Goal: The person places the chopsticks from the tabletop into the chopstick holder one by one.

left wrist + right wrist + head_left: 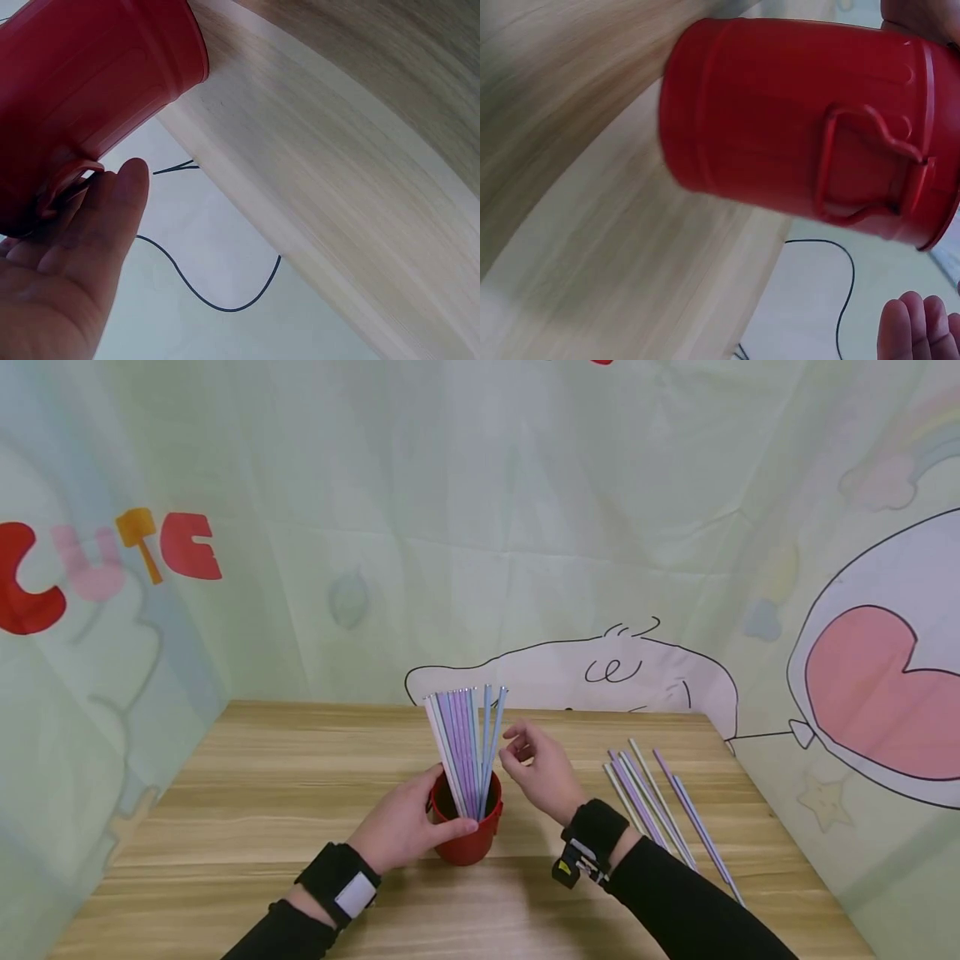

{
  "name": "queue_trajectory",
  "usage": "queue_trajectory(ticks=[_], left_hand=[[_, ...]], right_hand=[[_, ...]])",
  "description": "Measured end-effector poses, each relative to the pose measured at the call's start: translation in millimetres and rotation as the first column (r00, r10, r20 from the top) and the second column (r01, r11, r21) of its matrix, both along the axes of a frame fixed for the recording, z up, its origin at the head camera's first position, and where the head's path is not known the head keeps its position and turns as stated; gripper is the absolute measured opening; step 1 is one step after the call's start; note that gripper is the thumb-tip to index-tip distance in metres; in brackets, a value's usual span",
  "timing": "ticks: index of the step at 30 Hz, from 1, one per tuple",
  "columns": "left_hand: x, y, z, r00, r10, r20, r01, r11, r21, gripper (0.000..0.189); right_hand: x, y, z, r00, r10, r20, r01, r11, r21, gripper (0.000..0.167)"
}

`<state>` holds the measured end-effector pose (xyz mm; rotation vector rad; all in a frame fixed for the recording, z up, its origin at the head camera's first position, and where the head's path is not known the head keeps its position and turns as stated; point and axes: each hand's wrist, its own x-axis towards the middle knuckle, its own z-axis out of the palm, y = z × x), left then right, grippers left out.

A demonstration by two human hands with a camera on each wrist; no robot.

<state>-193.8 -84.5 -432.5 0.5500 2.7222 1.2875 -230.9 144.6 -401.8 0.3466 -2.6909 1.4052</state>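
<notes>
The left hand (pixel 403 823) grips the red bucket (pixel 462 852) of standing sticks (pixel 459 735), while the right hand (pixel 542 773), half-curled and seemingly empty (from where I stand), is nearer the loose sticks (pixel 637 797) slanting lengthwise across the desk (pixel 300 793) to its right.

Diffuse light casts soft shadows on the light-brown wood-grain tabletop (pixel 300 777). The right-wrist view slightly blurs the red cylindrical metal bucket (pixel 772 124).

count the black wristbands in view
2: one wristband on the wrist of the left hand, which holds the red bucket; the other wristband on the wrist of the right hand, beside the straws.
</notes>
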Motion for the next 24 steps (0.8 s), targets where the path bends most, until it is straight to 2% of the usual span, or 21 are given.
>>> queue_trajectory(ticks=[6, 10, 12, 17, 19, 24], left_hand=[[-0.1, -0.8, -0.3, 1.000, 0.006, -0.012, -0.006, 1.000, -0.005, 0.091], [0.3, -0.9, -0.7, 1.000, 0.009, -0.024, -0.009, 1.000, -0.018, 0.093], [0.5, -1.0, -0.9, 1.000, 0.010, -0.023, -0.010, 1.000, -0.019, 0.093], [0.9, -1.3, -1.3, 1.000, 0.010, -0.013, -0.010, 1.000, -0.017, 0.094], [1.0, -1.3, -1.5, 1.000, 0.011, -0.016, -0.011, 1.000, -0.020, 0.094], [1.6, -1.0, -1.8, 1.000, 0.014, -0.020, -0.015, 1.000, -0.028, 0.094]], right_hand=[[-2.1, 25.3, -11.0, 0.998, -0.045, -0.042, 0.051, 0.990, 0.132, 0.021], [-4.6, 52.7, -18.9, 0.996, -0.080, -0.045, 0.089, 0.959, 0.269, 0.022], [-6.2, 68.3, -24.0, 0.994, -0.095, -0.047, 0.105, 0.933, 0.343, 0.023], [-7.6, 106.1, -37.1, 0.990, -0.132, -0.042, 0.134, 0.846, 0.516, 0.025], [-6.9, 119.0, -41.7, 0.989, -0.146, -0.033, 0.139, 0.815, 0.562, 0.025], [-5.3, 141.2, -49.9, 0.988, -0.152, -0.022, 0.131, 0.763, 0.633, 0.023]])
